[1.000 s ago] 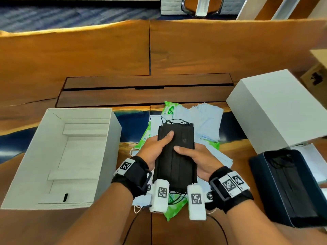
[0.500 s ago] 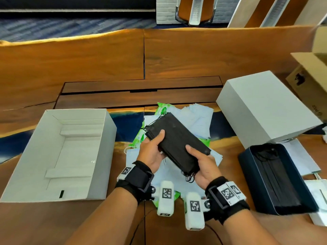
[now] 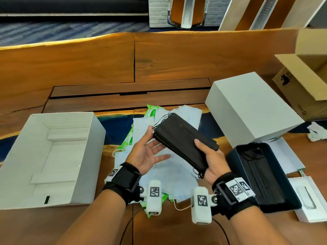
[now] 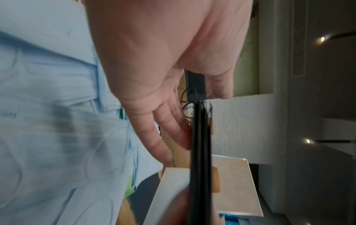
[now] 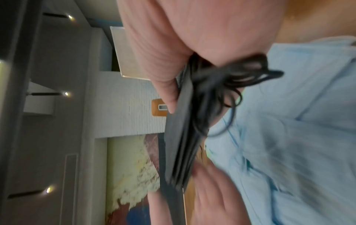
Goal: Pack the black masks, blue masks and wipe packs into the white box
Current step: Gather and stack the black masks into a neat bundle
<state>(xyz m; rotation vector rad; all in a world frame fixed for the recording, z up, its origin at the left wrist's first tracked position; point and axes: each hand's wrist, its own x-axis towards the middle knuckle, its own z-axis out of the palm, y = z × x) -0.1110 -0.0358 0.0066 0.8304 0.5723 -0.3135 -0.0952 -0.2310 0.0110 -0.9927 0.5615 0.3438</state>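
A stack of black masks (image 3: pixel 184 138) is held tilted above the table, ear loops dangling at both ends. My right hand (image 3: pixel 203 156) grips its near end, thumb (image 5: pixel 165 91) on top. My left hand (image 3: pixel 155 144) lies palm up under the far end, fingers (image 4: pixel 159 129) straight against the stack (image 4: pixel 200 152). Below, loose blue masks (image 3: pixel 177 175) cover green wipe packs (image 3: pixel 152 112). The open white box (image 3: pixel 62 114) stands to the left with only card inserts inside.
A dark blue box (image 3: pixel 231 152) with more black masks sits by my right wrist. Behind it are a white lid-like box (image 3: pixel 251 106) and an open cardboard carton (image 3: pixel 304 80). A small white box (image 3: pixel 307 200) is at the lower right.
The black stack rose off the pile and turned diagonal. My left hand loosened from gripping its side to lying open beneath it; my right hand still holds it.
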